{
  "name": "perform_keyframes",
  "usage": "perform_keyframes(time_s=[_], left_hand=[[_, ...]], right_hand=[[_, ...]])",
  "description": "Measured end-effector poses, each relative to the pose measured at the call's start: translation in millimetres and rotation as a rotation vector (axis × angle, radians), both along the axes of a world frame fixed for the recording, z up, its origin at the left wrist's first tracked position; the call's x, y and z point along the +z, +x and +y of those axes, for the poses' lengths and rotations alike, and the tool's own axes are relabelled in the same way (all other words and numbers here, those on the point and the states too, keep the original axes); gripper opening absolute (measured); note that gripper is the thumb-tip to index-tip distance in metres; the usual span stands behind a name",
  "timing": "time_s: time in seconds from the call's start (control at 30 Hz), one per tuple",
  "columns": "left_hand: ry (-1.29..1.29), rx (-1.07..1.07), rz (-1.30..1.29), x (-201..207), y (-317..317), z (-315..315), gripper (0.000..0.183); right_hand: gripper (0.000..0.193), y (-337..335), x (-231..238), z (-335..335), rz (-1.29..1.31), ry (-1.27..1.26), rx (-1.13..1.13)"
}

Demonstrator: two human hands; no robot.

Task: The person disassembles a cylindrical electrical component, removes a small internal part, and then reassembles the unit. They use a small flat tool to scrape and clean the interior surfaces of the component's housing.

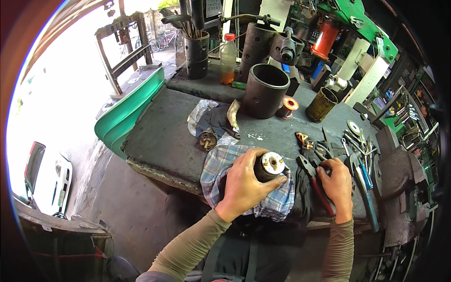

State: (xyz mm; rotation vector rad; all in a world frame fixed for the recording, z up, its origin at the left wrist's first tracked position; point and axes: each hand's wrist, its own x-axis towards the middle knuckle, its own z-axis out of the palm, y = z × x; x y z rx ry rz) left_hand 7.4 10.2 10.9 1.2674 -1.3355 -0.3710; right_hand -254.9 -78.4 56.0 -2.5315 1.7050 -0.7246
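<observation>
My left hand [246, 181] is wrapped round a dark cylindrical part [264, 173] with a pale round end face turned up. Two small copper-coloured bits show at the edge of that face. Beneath the part, a plaid cloth [221, 164] is bunched at the bench's front edge. To the right, my right hand [336, 185] rests among the tools with its fingers curled; what they hold, if anything, is hidden. Right beside it lie pliers [321, 193] with red handles. Behind the cloth sits a dirty round part [207, 140] near a dark rag [213, 118].
A large dark metal cylinder [265, 91], a wire spool [288, 107] and a rusty can [322, 105] stand on the bench [162, 127]. Several wrenches and pliers lie at right, with a blue-handled tool [369, 202]. Farther back is a red-capped bottle [229, 58]. A vise-like metal block [397, 171] borders the right side.
</observation>
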Motion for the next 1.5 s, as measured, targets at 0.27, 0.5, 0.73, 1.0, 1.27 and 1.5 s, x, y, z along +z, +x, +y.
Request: perform_keyframes(time_s=[0.27, 0.5, 0.73, 1.0, 1.27, 1.5], left_hand=[[-0.008, 0.001, -0.046, -4, 3, 0, 0.069], [0.015, -0.233, 0.202, 7, 16, 6, 0.077], [0.080, -0.286, 0.212, 5, 23, 5, 0.061], [0.017, -0.216, 0.152, 5, 20, 4, 0.062], [0.063, -0.263, 0.245, 4, 22, 7, 0.074], [0.100, -0.212, 0.061, -3, 27, 3, 0.074]], right_hand=[[0.015, 2, -14, -6, 0.034, -0.077, -0.030], [0.016, 6, -2, 18, -0.509, -0.200, 0.001], [0.019, 44, -6, 58, -0.618, 0.050, 0.103], [0.025, 33, -17, 45, -0.507, -0.017, 0.037], [0.030, 22, -20, 22, -0.096, -0.276, 0.024], [0.077, 68, 18, 45, -0.517, 0.276, 0.376]])
